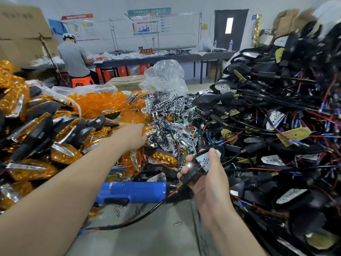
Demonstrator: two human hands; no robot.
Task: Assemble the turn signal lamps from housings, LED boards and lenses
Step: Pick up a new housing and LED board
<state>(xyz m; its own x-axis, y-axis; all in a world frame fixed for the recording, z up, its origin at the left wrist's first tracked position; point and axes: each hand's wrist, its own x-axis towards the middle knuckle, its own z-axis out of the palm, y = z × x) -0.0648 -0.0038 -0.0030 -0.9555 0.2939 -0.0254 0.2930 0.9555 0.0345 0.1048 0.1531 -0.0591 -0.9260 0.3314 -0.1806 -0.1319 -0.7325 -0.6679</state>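
At 5 o'clock the right hand point(209, 179) grips a black plastic lamp housing point(190, 177) with a white LED board point(203, 160) seated in it, thumb over the board. The left hand point(133, 135) reaches toward 12 o'clock, where shiny chrome reflector inserts point(166, 115) meet loose amber plastic lenses point(103, 104); its fingers are hidden, so I cannot tell its hold. Best lift one piece clear (they look apt to nest and snag). A heap of tangled black wired housings point(276, 111) crowds 3 o'clock; a blue power screwdriver point(132, 189) lies on the grey desk point(156, 235) at 6.

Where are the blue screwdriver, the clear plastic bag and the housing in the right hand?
blue screwdriver point(132, 189): head view, mid-body.
clear plastic bag point(166, 76): head view, crumpled top.
housing point(192, 172): head view, black lower shell.
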